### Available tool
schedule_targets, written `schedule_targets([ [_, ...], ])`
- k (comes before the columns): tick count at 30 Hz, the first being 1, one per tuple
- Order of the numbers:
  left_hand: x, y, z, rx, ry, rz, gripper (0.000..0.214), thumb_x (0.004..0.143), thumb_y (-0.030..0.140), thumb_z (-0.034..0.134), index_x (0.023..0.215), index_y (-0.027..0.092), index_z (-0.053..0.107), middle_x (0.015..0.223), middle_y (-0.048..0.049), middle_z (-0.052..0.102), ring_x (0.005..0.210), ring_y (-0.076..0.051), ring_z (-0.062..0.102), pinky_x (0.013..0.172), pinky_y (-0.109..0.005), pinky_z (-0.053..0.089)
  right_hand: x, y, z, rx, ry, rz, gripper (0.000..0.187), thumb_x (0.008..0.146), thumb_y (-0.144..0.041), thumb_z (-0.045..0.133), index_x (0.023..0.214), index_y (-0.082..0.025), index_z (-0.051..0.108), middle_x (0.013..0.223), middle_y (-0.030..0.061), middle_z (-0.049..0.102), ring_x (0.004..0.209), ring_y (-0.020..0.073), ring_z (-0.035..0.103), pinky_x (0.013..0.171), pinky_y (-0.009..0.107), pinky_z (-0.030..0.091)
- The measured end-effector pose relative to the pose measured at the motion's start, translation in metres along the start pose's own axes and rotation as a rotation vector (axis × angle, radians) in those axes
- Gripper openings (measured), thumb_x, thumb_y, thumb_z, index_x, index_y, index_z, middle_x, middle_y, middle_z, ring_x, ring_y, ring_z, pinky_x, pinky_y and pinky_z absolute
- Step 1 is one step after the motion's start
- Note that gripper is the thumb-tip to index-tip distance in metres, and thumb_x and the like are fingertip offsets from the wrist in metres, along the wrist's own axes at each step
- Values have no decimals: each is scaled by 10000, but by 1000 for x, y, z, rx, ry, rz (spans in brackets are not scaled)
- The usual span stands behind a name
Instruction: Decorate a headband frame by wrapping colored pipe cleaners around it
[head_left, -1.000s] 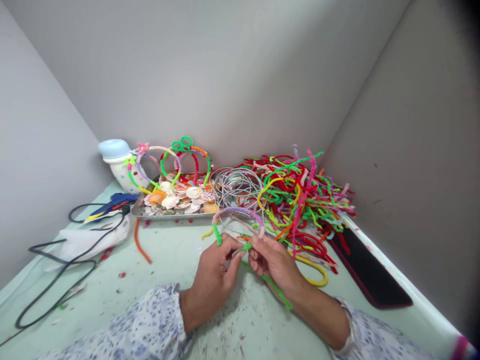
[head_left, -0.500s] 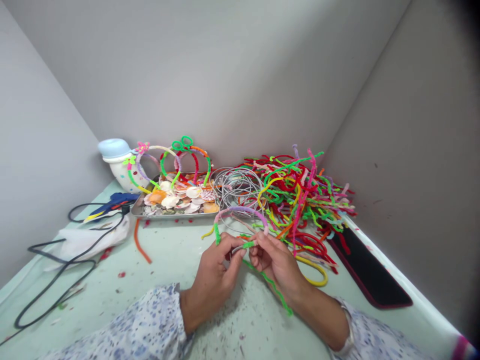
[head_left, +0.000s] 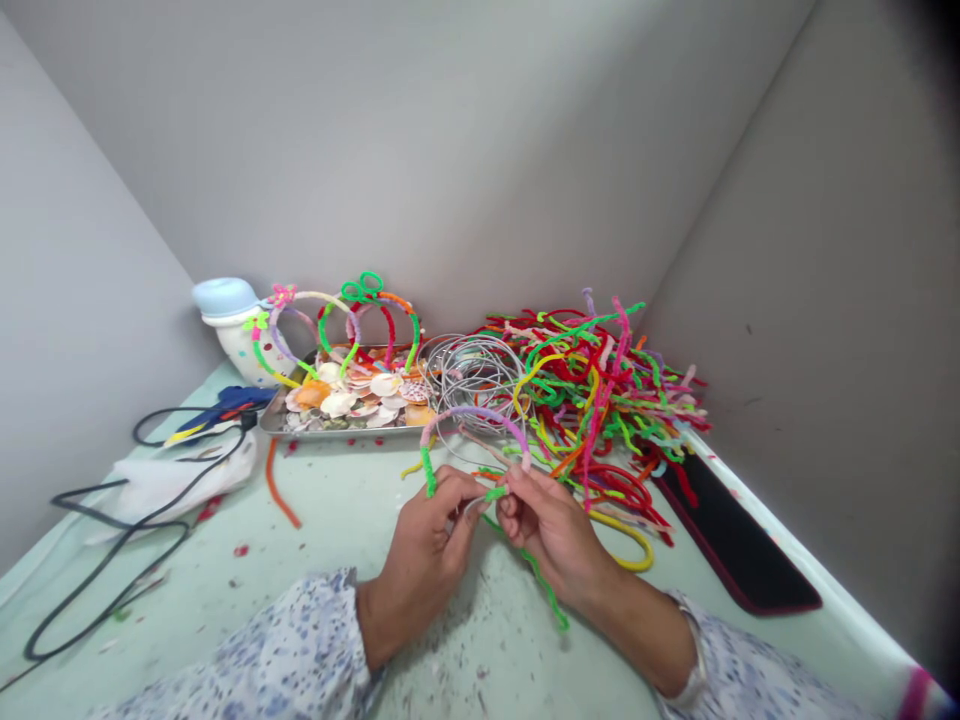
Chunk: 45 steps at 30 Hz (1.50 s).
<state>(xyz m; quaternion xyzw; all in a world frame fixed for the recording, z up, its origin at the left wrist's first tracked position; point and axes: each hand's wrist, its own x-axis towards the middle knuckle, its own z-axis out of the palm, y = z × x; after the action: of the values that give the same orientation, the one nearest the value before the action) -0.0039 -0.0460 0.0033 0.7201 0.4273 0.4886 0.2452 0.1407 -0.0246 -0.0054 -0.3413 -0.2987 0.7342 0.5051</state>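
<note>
Between my hands is a wire headband (head_left: 478,411), its arch wrapped in lilac, pink and green fuzzy pipe cleaner, with bare grey wire near my left fingers. My left hand (head_left: 426,560) pinches the headband's wire. With closed fingertips my right hand (head_left: 551,525) grips the green wrapping on the band. A loose green pipe cleaner tail (head_left: 541,582) hangs below my right hand over the table. Part of the band is hidden behind my fingers.
A metal tray (head_left: 349,434) of seashells (head_left: 341,402) stands behind, with finished headbands (head_left: 365,320) on it. Coiled wire (head_left: 480,375) and a heap of pipe cleaners (head_left: 600,390) lie to its right. A bottle (head_left: 251,345), black cable (head_left: 56,600) and black mat (head_left: 739,545) are at the sides.
The green tail's free end has swung a little left and shortened slightly in view. Both hands keep nearly the same place and grip on the headband.
</note>
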Motion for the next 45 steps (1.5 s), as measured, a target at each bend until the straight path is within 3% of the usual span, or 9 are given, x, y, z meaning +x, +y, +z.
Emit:
schedule_targets([
  [7, 2, -2, 1, 72, 94, -178, 199, 853, 220, 579, 1049, 200, 555, 883, -20, 602, 750, -151, 550, 689, -262, 437, 0, -4, 1, 80, 16, -91, 287, 696, -409, 772, 781, -169, 642, 617, -19, 583, 535, 86, 518, 466, 187, 387],
  [13, 3, -3, 2, 30, 84, -259, 105, 843, 265, 586, 793, 178, 552, 746, 4, 565, 677, -135, 526, 624, -240, 419, 3, -4, 1, 78, 74, -120, 267, 683, -378, 784, 801, -177, 653, 643, -17, 583, 563, 95, 526, 488, 193, 421],
  [20, 6, -2, 2, -130, 67, -256, 72, 828, 220, 605, 802, 163, 640, 762, -13, 652, 714, -141, 590, 683, -243, 460, 1, 0, 1, 10, -10, -103, 270, 715, -405, 755, 804, -172, 650, 647, -12, 589, 554, 94, 525, 471, 184, 416],
  [45, 0, 0, 0, -174, 122, -209, 65, 836, 235, 626, 846, 171, 637, 829, -28, 632, 791, -161, 590, 729, -280, 461, -1, 2, 1, -68, -50, -63, 325, 732, -465, 727, 720, -160, 615, 613, -19, 592, 507, 78, 521, 437, 179, 388],
])
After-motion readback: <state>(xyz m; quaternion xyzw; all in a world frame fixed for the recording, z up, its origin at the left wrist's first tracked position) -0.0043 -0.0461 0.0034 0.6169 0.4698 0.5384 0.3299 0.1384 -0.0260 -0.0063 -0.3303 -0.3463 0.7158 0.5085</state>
